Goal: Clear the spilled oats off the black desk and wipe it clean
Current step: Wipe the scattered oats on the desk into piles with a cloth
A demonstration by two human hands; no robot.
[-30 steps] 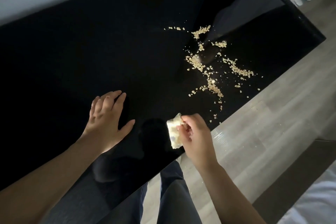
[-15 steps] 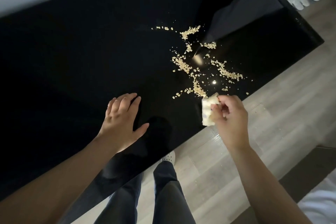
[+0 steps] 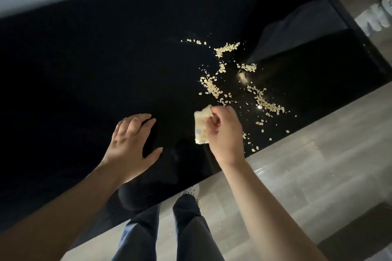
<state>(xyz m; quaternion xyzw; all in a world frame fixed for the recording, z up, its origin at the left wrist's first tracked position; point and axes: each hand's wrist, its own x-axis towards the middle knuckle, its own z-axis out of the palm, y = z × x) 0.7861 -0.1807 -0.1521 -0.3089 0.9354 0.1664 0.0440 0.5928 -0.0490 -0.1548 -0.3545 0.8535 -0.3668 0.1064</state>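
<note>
My right hand (image 3: 224,133) pinches a folded pale cloth (image 3: 200,127) between thumb and curled fingers, low over the black desk (image 3: 84,70) at the middle of the frame. I cannot tell whether the cloth touches the surface. My left hand (image 3: 131,142) lies just to its left, fingers spread flat on the desk, holding nothing.

The risk, as I judge it, is the desk's near edge, which runs just below and right of my right hand. A stroke toward the lower right would flick the oats (image 3: 212,88) off it onto the pale floor (image 3: 318,165). So small a cloth could also skate over flakes and scatter them.

The oats lie up and right of the cloth. The nearest flakes sit just beside its top corner, and the trails spread toward the right of the frame.
</note>
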